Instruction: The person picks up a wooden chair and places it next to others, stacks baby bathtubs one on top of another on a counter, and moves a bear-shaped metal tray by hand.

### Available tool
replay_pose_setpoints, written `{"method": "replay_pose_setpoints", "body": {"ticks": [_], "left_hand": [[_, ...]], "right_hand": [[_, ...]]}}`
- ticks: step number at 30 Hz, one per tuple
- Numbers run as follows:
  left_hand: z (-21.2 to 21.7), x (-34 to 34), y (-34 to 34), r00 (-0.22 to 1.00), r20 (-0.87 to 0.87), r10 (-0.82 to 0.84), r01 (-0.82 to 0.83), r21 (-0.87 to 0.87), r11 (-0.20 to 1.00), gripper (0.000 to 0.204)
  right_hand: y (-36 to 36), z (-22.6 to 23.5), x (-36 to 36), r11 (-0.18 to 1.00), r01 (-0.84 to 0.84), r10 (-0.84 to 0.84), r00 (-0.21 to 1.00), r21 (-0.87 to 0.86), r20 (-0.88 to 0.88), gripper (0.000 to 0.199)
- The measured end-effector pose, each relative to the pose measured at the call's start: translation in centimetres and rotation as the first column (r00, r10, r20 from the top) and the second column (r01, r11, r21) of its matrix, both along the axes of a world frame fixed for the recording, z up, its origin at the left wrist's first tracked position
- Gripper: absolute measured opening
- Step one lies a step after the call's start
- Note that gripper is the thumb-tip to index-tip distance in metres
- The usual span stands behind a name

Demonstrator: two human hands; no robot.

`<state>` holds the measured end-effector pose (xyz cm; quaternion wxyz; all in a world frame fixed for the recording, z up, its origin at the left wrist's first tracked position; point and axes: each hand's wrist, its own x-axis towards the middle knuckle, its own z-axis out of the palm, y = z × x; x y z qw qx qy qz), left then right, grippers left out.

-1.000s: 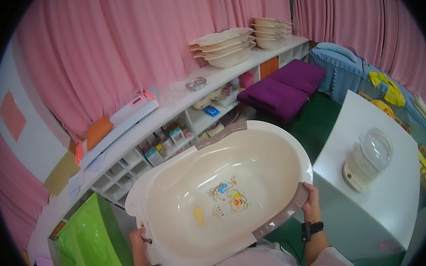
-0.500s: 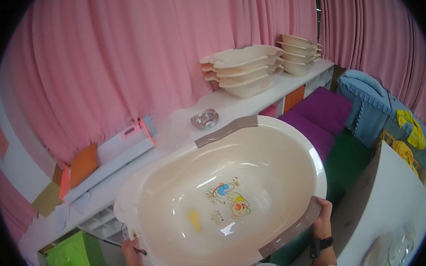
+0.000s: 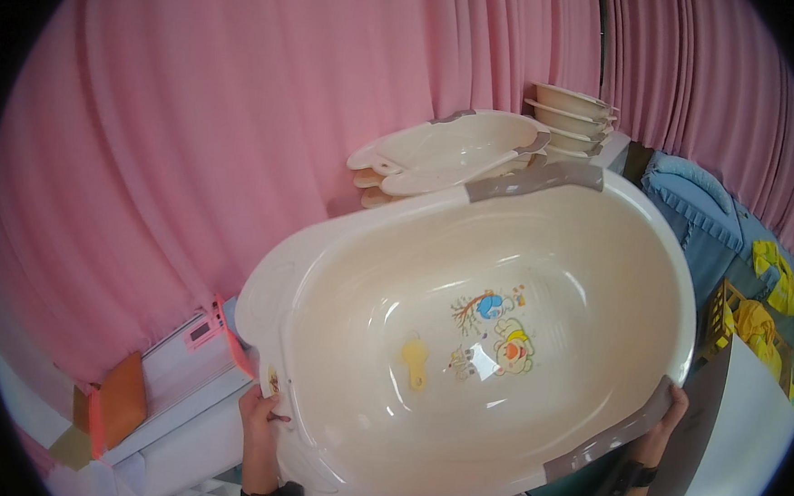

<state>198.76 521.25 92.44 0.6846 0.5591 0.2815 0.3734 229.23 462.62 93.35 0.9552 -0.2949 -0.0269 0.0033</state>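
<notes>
A large cream baby bathtub (image 3: pixel 386 275) with grey-brown grip patches on its rim fills the middle of the view, tilted so its inside faces me. Cartoon animals are printed on its floor, beside a yellow shape like a duck or spoon (image 3: pixel 415 362). My left hand (image 3: pixel 259 417) grips the tub's left end, fingers curled over the rim near a small hole. My right hand (image 3: pixel 669 415) holds the grey-brown patch on the near right rim, its fingertips hooked over the edge. Both wrists wear black bands.
Behind the tub, stacked baby bathtubs (image 3: pixel 457 152) and stacked basins (image 3: pixel 569 118) stand on a white counter against pink curtains (image 3: pixel 242 102). At left lies a baby scale-like tray (image 3: pixel 181 362) with an orange cushion (image 3: pixel 122 404). Right are a blue-covered bed (image 3: pixel 699 212) and a basket of yellow cloths (image 3: pixel 755 334).
Both hands have raised the bathtub and carried it to the right and toward the stacked tubs. It now hides most of the counter and the purple cushions.
</notes>
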Motion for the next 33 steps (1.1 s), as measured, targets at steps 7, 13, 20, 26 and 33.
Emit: {"method": "replay_pose_setpoints", "body": {"ticks": [7,13,20,26,33], "left_hand": [[9.4,12.8,2.4,0.980,0.197,0.024,-0.036,0.062,0.997,0.039],[13.4,23.6,13.1,0.939,0.331,0.091,-0.107,0.032,0.994,0.028],[20.8,31.8,21.9,0.929,0.371,0.018,-0.053,0.086,0.995,0.024],[22.0,39.3,19.4,0.946,0.314,-0.077,0.029,0.152,0.988,0.024],[23.3,44.4,20.7,0.945,0.294,-0.142,0.077,0.221,0.972,0.033]], "right_hand": [[2.5,7.7,14.9,0.651,0.674,-0.453,0.714,-0.350,0.533,0.034],[9.2,20.2,34.5,0.965,-0.209,0.262,0.761,-0.158,0.594,0.035],[26.3,27.7,44.9,0.993,0.090,-0.035,0.850,-0.079,0.525,0.022],[25.6,31.2,49.0,0.990,0.104,-0.049,0.878,-0.090,0.477,0.018],[26.3,31.1,58.7,0.991,-0.075,0.120,0.877,-0.115,0.465,0.021]]}}
